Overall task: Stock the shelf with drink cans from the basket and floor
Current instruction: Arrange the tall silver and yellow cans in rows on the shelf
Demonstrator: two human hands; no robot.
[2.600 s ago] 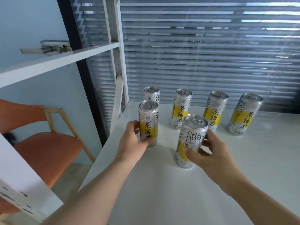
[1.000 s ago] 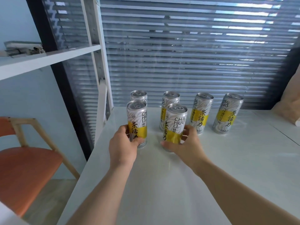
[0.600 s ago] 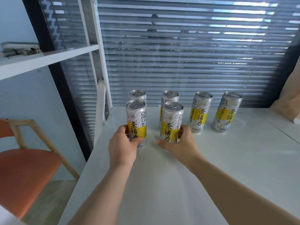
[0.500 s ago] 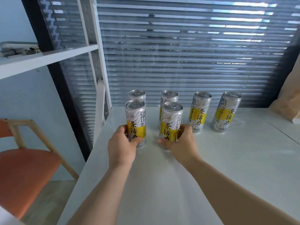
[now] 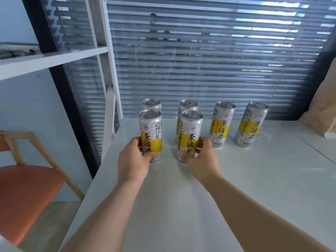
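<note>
Several silver and yellow drink cans stand upright on the white shelf surface [image 5: 181, 206]. My left hand [image 5: 132, 160] grips the front left can [image 5: 151, 128] near its base. My right hand [image 5: 200, 159] grips the front right can [image 5: 191, 130] the same way. Behind them a back row holds a can at the far left [image 5: 151, 104], one behind the right-hand can [image 5: 187, 106], and two more to the right [image 5: 222, 122] [image 5: 251, 124]. Both held cans rest on the surface.
Closed grey blinds [image 5: 209, 60] sit right behind the cans. A white shelf frame post [image 5: 107, 70] and an upper shelf board [image 5: 45, 60] are at left. An orange chair [image 5: 21, 188] stands on the floor to the left. A brown paper bag [image 5: 323, 110] leans at far right.
My right hand slid its can back and left until it stands in front of the second back-row can, and turned its yellow label forward. My left hand and its can stayed put.
</note>
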